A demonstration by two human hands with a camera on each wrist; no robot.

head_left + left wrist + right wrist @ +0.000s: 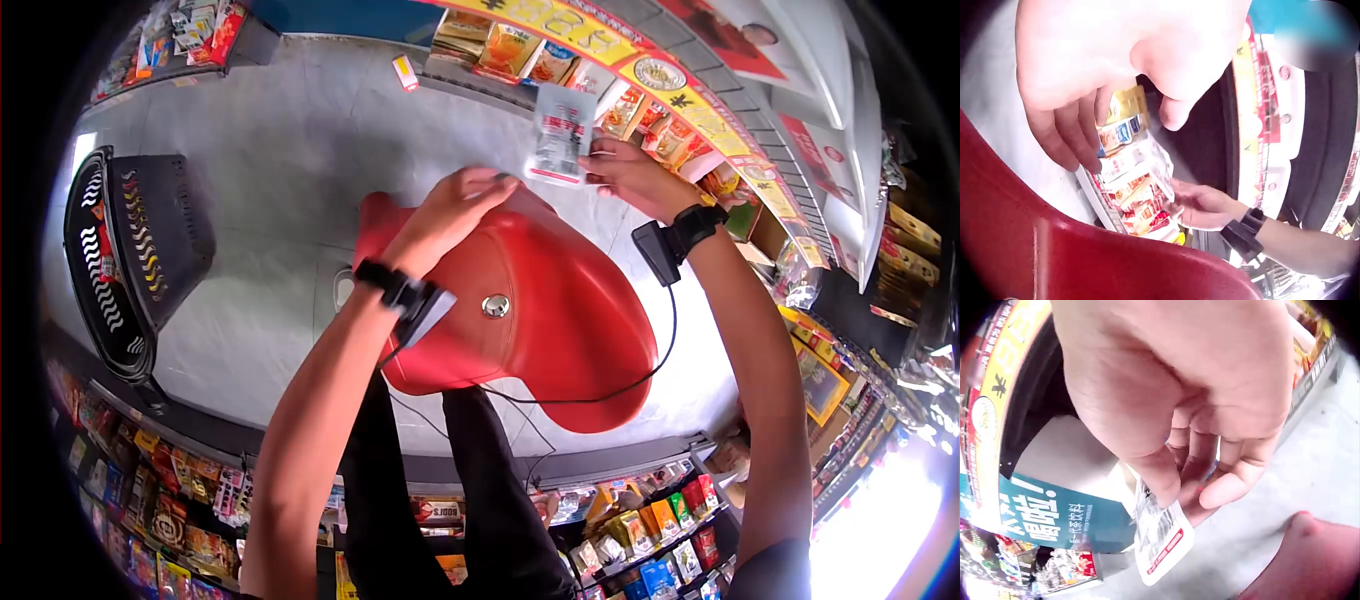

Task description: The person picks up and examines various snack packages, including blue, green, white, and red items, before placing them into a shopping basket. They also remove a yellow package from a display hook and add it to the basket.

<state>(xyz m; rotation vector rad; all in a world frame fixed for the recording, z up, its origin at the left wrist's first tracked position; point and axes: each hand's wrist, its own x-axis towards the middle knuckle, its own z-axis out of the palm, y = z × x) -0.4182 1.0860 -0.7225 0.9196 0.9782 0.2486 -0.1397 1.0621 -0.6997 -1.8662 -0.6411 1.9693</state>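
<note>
Right hand (625, 172) raised over the far edge of a red chair (520, 310), fingers (1210, 481) curled and pinching a small white packet (560, 133) by its edge, thumb on one face and fingertips on the other, so that the packet stands up and away from the palm. Same packet seen hanging below the thumb in the right wrist view (1160, 540), white with dark print and a red stripe near its lower corner. Left hand (450, 215) just beside, resting on the chair's upper edge, fingers (1063, 134) loosely bent and gripping nothing that shows; fingertips close to the packet's lower corner, contact not clear. Beyond the fingers, a shelf (640, 90) of snack bags in orange, yellow and red, edged by a yellow price strip (700, 110). Chair directly under both hands, blocking the floor between them and the shelf's foot. Well off to the left of the hands, a black shopping basket (135, 260) with wavy white markings on the pale grey floor (290, 150). Behind the hands, toward the body, a second low shelf (640, 540) packed with coloured packets. Black wrist straps with small cameras on both forearms, and a thin black cable (600, 395) trailing from the right one across the chair seat.
</note>
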